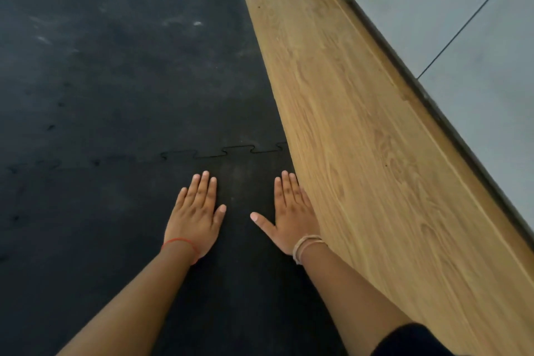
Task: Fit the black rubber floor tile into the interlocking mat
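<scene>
Head view looks down on two hands laid flat, fingers together and gripping nothing, on the black rubber tile (pixel 245 240): the left hand (pixel 195 215) near the tile's middle, the right hand (pixel 293 212) at its edge beside the wood-look floor (pixel 361 124). The tile lies against the interlocking mat (pixel 130 52), with one toothed seam (pixel 225 152) just beyond the fingertips. This looks like the pressing-down step; the dark line along the seam suggests the tabs are not fully seated, so the next move probably calls for firm pressure along that joint. One red wrist thread (pixel 180 241), two pale bracelets (pixel 307 244).
</scene>
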Demonstrator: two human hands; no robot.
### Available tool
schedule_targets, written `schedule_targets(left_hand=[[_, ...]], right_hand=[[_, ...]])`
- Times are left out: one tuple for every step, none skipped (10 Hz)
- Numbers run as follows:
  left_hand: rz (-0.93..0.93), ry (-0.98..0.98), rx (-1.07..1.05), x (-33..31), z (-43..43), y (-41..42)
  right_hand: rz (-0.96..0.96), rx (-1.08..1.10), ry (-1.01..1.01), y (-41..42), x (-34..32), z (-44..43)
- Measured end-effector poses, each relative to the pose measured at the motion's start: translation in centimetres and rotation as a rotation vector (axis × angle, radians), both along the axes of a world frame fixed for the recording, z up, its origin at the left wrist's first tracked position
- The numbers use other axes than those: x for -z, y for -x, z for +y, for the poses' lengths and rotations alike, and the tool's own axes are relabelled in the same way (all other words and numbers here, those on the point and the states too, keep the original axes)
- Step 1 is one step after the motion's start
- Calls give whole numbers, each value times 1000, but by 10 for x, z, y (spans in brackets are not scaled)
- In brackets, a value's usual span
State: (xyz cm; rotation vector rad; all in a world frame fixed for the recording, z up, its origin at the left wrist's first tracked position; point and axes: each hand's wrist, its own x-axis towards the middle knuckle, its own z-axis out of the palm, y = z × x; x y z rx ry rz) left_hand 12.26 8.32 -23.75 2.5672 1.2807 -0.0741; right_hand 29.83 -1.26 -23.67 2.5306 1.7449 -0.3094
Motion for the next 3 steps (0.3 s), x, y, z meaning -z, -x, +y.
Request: schedule_targets(left_hand=[[162, 89, 17, -20, 8, -10], [194, 53, 41, -38, -4, -12], [-18, -34, 133, -54, -41, 8]], right_hand=[[5, 7, 49, 0, -4, 2], [-7, 35, 125, 3, -16, 3], [66, 66, -37, 31, -31, -23]])
